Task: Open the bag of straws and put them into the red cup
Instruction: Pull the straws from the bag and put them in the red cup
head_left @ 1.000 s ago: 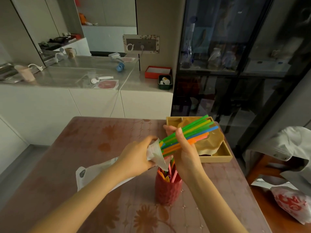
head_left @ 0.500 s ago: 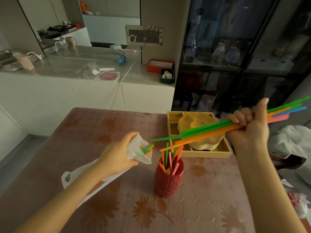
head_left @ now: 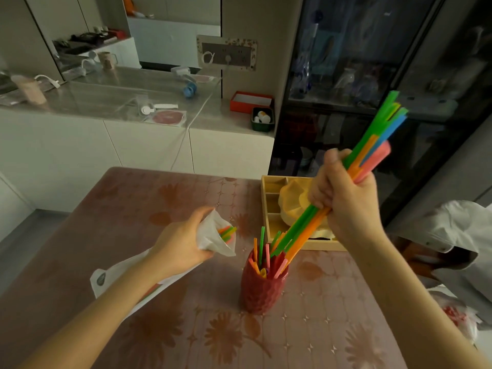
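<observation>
Our right hand (head_left: 343, 198) fists a bundle of straws (head_left: 372, 139), tilted so the lower tips enter the red cup (head_left: 262, 288), which stands on the bench (head_left: 133, 209) and already holds several straws. Our left hand (head_left: 181, 249) pinches the straw bag (head_left: 215, 235) by its open mouth, left of the cup, keeping the remaining straws within reach. A compartmented yellow tray (head_left: 269, 203) lies beyond.

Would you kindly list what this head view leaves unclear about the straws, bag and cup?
- How many straws remain in the bag: the left hand and folded plastic cover all but their tips.
- The red cup interior: its rim hides it.
- The bundle of straws count: the right hand covers its middle.
</observation>
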The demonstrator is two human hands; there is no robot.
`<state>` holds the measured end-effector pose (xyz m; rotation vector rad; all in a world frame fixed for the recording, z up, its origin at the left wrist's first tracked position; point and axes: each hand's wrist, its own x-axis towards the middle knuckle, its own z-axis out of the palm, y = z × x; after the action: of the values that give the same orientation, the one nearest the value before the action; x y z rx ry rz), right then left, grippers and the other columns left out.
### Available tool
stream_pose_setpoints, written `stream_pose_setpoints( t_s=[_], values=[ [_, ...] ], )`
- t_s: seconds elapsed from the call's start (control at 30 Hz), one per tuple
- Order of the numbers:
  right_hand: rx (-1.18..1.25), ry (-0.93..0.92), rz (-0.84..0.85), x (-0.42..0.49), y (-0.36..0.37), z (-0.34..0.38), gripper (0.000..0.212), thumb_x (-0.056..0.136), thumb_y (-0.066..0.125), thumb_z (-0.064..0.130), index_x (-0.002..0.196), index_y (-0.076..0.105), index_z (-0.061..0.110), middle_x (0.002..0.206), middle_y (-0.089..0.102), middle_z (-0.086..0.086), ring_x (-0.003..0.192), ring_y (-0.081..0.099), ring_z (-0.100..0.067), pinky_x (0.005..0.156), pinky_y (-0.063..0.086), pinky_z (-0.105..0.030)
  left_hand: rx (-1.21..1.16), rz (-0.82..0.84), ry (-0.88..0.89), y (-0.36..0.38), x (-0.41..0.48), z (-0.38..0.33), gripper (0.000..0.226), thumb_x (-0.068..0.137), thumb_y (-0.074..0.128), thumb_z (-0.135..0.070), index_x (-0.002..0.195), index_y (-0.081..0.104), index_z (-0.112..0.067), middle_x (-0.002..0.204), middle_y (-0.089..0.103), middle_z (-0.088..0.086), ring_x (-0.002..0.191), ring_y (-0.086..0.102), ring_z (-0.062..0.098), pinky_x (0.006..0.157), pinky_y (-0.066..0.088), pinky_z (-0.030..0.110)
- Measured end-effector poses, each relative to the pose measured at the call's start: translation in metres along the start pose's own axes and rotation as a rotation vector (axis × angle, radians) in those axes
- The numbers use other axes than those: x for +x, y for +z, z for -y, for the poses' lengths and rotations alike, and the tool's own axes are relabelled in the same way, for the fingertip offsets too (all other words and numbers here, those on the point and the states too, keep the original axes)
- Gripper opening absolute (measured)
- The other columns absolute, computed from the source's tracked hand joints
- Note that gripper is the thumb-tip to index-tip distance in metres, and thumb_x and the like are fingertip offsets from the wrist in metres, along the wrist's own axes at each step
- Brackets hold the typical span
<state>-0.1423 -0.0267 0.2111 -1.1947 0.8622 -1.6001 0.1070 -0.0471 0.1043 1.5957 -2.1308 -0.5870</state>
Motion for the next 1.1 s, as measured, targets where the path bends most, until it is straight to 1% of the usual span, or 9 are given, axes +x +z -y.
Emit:
stream_pose_setpoints(
  t_s=[0.2, 0.33, 0.47, 0.53, 0.67, 0.8, 0.9, 0.97, 1.1],
  values=[
    [-0.208, 0.094, 0.063, -0.008, 0.014, -0.042, 0.022, 0.091, 0.055, 0.016, 0.071, 0.049, 0.011, 0.05, 0.043, 0.002, 0.044, 0.04, -0.012, 0.046, 0.041, -0.025, 0.002, 0.011, -0.001, 0.004, 0.002, -0.003, 0.09, 0.065, 0.08, -0.036, 0.136, 0.027, -0.025, 0.116, 0.063, 0.001, 0.092, 0.065, 0.021, 0.077, 0.056, 0.036],
    [-0.3, 0.169, 0.041, -0.022, 0.01, -0.075, 0.026, 0.083, 0.061, 0.027, 0.074, 0.051, 0.005, 0.05, 0.049, 0.0, 0.044, 0.048, -0.011, 0.052, 0.049, -0.024, -0.012, 0.007, -0.001, 0.003, 0.002, -0.004, 0.091, 0.064, 0.081, -0.034, 0.136, 0.027, -0.026, 0.117, 0.063, 0.001, 0.093, 0.065, 0.021, 0.077, 0.056, 0.037],
    [-0.355, 0.314, 0.091, -0.03, 0.003, -0.095, 0.013, 0.081, 0.07, 0.011, 0.078, 0.058, 0.007, 0.064, 0.064, 0.002, 0.063, 0.064, -0.015, 0.068, 0.055, -0.03, -0.003, -0.004, 0.0, 0.004, 0.005, -0.005, 0.091, 0.063, 0.082, -0.033, 0.135, 0.027, -0.027, 0.114, 0.065, 0.001, 0.091, 0.065, 0.022, 0.074, 0.055, 0.036],
    [-0.328, 0.362, 0.107, -0.031, 0.001, -0.09, 0.02, 0.075, 0.075, 0.009, 0.089, 0.06, 0.009, 0.078, 0.068, -0.004, 0.077, 0.068, -0.019, 0.074, 0.055, -0.03, -0.012, -0.003, 0.01, 0.004, 0.005, -0.006, 0.09, 0.063, 0.082, -0.032, 0.135, 0.028, -0.027, 0.114, 0.064, -0.001, 0.089, 0.065, 0.02, 0.073, 0.055, 0.034],
    [-0.197, 0.27, 0.099, -0.022, 0.001, -0.062, 0.044, 0.069, 0.074, 0.009, 0.11, 0.058, 0.011, 0.093, 0.07, -0.009, 0.087, 0.069, -0.018, 0.074, 0.056, -0.025, 0.009, -0.004, 0.019, 0.002, 0.009, -0.007, 0.089, 0.064, 0.081, -0.034, 0.135, 0.027, -0.027, 0.112, 0.065, -0.001, 0.085, 0.065, 0.019, 0.07, 0.056, 0.034],
    [-0.246, 0.127, 0.034, -0.017, 0.005, -0.051, 0.01, 0.087, 0.061, 0.008, 0.095, 0.064, 0.013, 0.084, 0.07, -0.01, 0.081, 0.069, -0.019, 0.073, 0.058, -0.025, 0.002, -0.013, 0.014, -0.003, 0.013, -0.012, 0.088, 0.065, 0.08, -0.033, 0.135, 0.028, -0.026, 0.111, 0.065, -0.001, 0.083, 0.065, 0.019, 0.068, 0.055, 0.036],
    [-0.408, 0.177, 0.061, -0.023, 0.008, -0.068, 0.019, 0.095, 0.05, 0.009, 0.082, 0.063, 0.004, 0.079, 0.07, -0.009, 0.075, 0.066, -0.012, 0.067, 0.053, -0.014, -0.017, -0.009, 0.012, -0.004, 0.011, -0.013, 0.088, 0.065, 0.08, -0.034, 0.135, 0.028, -0.026, 0.111, 0.064, -0.001, 0.083, 0.065, 0.018, 0.067, 0.055, 0.035],
    [-0.499, 0.229, 0.1, -0.028, 0.002, -0.077, 0.016, 0.094, 0.051, 0.006, 0.085, 0.065, 0.002, 0.086, 0.069, -0.014, 0.075, 0.065, -0.007, 0.066, 0.051, -0.011, -0.025, -0.002, 0.007, -0.004, 0.01, -0.013, 0.09, 0.064, 0.081, -0.034, 0.136, 0.027, -0.027, 0.114, 0.063, -0.001, 0.085, 0.064, 0.018, 0.068, 0.055, 0.033],
    [-0.393, 0.195, 0.005, -0.03, -0.011, -0.071, 0.013, 0.089, 0.058, 0.003, 0.093, 0.064, 0.014, 0.092, 0.072, -0.005, 0.088, 0.069, -0.011, 0.078, 0.055, -0.023, -0.03, 0.002, 0.011, -0.006, 0.011, -0.017, 0.091, 0.063, 0.081, -0.036, 0.136, 0.027, -0.027, 0.118, 0.062, -0.002, 0.088, 0.064, 0.018, 0.07, 0.056, 0.033]
  ],
)
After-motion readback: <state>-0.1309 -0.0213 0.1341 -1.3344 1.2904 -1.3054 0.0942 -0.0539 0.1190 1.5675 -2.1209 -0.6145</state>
